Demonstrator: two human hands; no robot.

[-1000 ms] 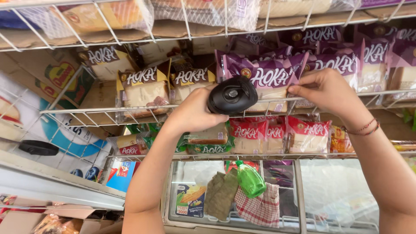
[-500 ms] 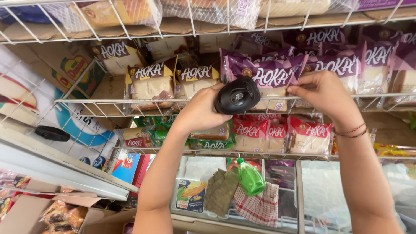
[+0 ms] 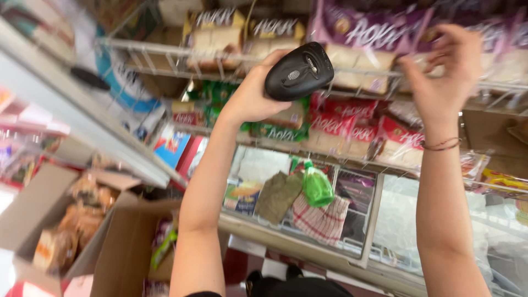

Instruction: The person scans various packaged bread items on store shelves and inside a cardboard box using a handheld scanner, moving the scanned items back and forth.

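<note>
My left hand (image 3: pixel 254 92) is raised and shut on a black handheld barcode scanner (image 3: pixel 300 71), held in front of a wire shelf (image 3: pixel 165 59) of bagged bread. My right hand (image 3: pixel 443 71) is up beside it, fingers spread and blurred, in front of purple bread bags (image 3: pixel 363 33) on the same shelf and holding nothing I can see. A thin bracelet (image 3: pixel 440 145) circles my right wrist. Red-labelled bread bags (image 3: pixel 346 129) lie on the shelf below my hands.
A glass-topped freezer chest (image 3: pixel 308 220) stands below, with a green spray bottle (image 3: pixel 317 186), a checked cloth (image 3: pixel 320 220) and a dull green cloth (image 3: pixel 276 195) lying on it. An open cardboard box (image 3: pixel 82 220) of packaged bread sits at lower left.
The view has tilted and dropped, bringing the cardboard box into sight. My right hand has come off the purple bags and opened. The scanner stays in my left hand.
</note>
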